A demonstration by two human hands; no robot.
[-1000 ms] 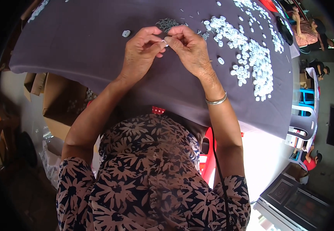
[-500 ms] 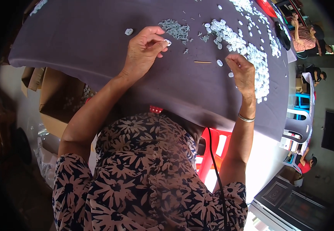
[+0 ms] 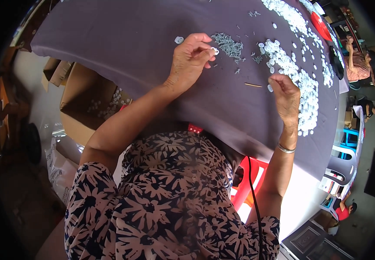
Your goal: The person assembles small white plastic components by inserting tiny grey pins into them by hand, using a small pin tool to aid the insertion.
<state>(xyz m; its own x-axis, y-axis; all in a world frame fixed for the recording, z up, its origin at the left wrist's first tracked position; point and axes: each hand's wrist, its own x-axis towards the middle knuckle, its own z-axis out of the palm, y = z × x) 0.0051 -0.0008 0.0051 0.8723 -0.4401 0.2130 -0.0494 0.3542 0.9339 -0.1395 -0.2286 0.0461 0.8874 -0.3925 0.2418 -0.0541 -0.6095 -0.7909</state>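
My left hand (image 3: 189,60) is closed in a pinch on a small white plastic piece (image 3: 214,51), held over the tablecloth just beside a pile of small grey screws (image 3: 227,46). Fingers of my right hand (image 3: 286,95) are drawn together, their tips right by a loose white oval piece (image 3: 270,88). Whether anything is between those fingertips is hidden. A large heap of white plastic pieces (image 3: 307,99) spreads beyond and to the right of that hand. Between my hands lies a thin brown stick (image 3: 253,85). Another white piece (image 3: 179,40) rests left of my left hand.
The dark cloth-covered table (image 3: 122,39) curves round in front of me. Below its left edge stands an open cardboard box (image 3: 78,108) with white pieces inside. A red tray (image 3: 320,26) sits at the far right. Other people (image 3: 360,65) are in the background, and a black cable (image 3: 254,195) hangs over my front.
The view has shifted, so the table appears farther right and lower. My right fingertips have come closer to the loose oval piece. My left hand keeps its pinch on the white piece.
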